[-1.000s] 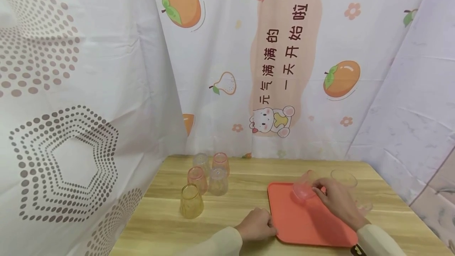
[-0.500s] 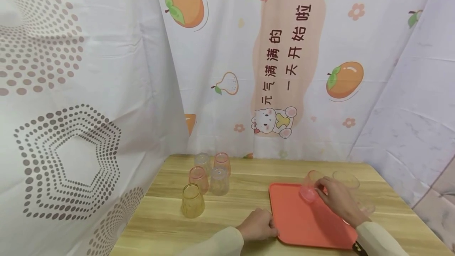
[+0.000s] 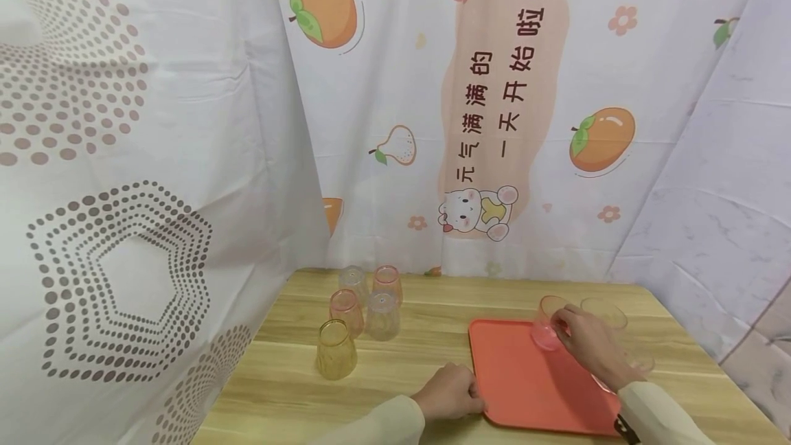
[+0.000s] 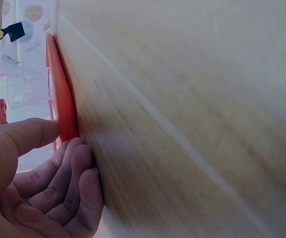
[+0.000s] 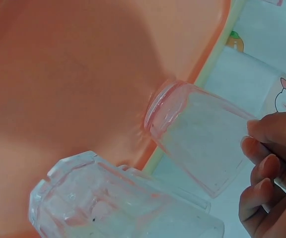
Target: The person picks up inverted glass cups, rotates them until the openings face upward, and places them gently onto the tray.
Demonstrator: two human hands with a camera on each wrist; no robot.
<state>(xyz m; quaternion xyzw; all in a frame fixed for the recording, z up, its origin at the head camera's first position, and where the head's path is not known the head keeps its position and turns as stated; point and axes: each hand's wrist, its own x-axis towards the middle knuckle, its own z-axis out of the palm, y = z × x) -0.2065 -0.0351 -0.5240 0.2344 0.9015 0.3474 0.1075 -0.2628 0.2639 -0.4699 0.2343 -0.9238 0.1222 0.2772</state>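
Note:
A pink-tinted clear drinking glass (image 3: 546, 335) is at the back of the red tray (image 3: 525, 383), its base down on the tray. My right hand (image 3: 590, 342) pinches the glass's rim between thumb and fingers, as the right wrist view shows. Beside it in that view is a colourless faceted glass (image 5: 118, 203). My left hand (image 3: 450, 391) grips the tray's near left corner. In the left wrist view its thumb lies on the red rim (image 4: 63, 99), with the fingers curled against the edge from the outer side. My right hand partly hides the glasses on the tray's right side.
Several upside-down glasses stand at the table's left: a yellow glass (image 3: 336, 350), pink glasses (image 3: 347, 313) and clear glasses (image 3: 382, 316). Another clear glass (image 3: 605, 312) is at the tray's back right. Patterned curtains (image 3: 395, 88) close off the back and sides.
My right hand has moved the pink glass rightward along the tray's back, and the glass has gone from tilted to more upright. My left hand keeps its hold on the tray corner.

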